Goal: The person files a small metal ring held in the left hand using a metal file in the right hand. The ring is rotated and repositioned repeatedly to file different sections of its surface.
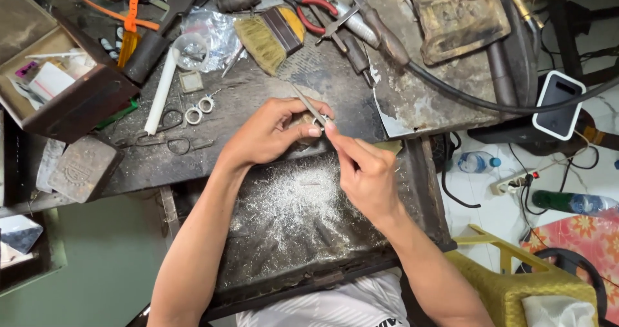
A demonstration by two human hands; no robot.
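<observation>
My left hand (269, 132) pinches a small silver ring (317, 123) against a worn wooden bench peg at the edge of the dark workbench. My right hand (364, 169) grips a slim metal file (307, 104) that slants up and left across the ring. Both hands hover over a black pull-out tray (419, 191) dusted with silver filings (290, 198).
On the bench lie two silver rings (199, 109), scissors (169, 140), a white tube (160, 93), a brush (267, 37), red-handled pliers (314, 9), a torch with black hose (451, 88) and an open wooden box (58, 88). A yellow stool (516, 282), bottles and a power strip stand right.
</observation>
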